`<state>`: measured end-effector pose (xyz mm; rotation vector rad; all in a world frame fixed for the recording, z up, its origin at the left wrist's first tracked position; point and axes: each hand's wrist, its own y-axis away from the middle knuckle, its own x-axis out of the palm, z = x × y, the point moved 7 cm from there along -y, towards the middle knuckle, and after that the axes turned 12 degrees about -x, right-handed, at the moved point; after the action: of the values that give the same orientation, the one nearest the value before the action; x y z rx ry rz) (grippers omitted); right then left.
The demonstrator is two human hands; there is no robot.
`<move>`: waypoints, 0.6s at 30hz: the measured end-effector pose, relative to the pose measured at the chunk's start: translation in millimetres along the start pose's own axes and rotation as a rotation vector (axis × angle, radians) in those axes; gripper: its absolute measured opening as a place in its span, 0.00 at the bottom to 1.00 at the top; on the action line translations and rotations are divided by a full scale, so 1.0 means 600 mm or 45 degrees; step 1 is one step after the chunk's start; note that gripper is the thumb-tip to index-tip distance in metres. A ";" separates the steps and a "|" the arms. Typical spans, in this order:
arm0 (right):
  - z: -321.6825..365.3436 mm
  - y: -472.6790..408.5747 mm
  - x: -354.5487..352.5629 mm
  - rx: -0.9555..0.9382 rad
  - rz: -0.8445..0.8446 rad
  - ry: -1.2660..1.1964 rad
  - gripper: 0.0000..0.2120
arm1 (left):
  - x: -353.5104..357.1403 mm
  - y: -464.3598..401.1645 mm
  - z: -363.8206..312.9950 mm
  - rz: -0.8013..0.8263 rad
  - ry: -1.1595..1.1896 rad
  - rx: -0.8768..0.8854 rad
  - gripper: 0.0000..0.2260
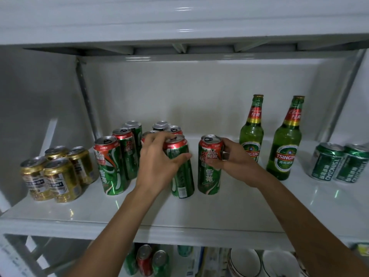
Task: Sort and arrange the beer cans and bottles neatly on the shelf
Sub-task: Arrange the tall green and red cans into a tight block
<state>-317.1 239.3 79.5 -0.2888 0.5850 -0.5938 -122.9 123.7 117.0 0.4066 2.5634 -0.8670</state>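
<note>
On the white shelf [199,212] my left hand [157,162] grips a tall green and red can [180,176] near its top. My right hand [233,156] holds a second tall green and red can [209,172] just to its right, both cans standing upright. More tall green cans [111,166] stand in rows to the left and behind. Several short gold cans [54,174] are grouped at the far left. Two green Tsingtao bottles [286,148] stand right of my hands, and two short green Tsingtao cans [337,162] sit at the far right.
A shelf board [179,27] hangs low overhead. The lower shelf holds more cans [147,260] and white bowls [245,262]. Metal uprights [85,96] stand at the back corners.
</note>
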 end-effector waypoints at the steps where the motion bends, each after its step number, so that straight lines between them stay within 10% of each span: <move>1: -0.002 0.003 -0.003 -0.001 -0.001 -0.016 0.33 | 0.009 -0.001 0.000 0.011 -0.001 -0.005 0.27; 18: -0.020 0.008 0.000 -0.041 -0.012 -0.099 0.34 | 0.066 -0.027 -0.005 0.335 -0.006 0.033 0.18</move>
<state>-322.0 241.9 67.5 -0.3436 0.5187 -0.5805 -164.6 118.7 109.2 0.7294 2.4241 -0.8030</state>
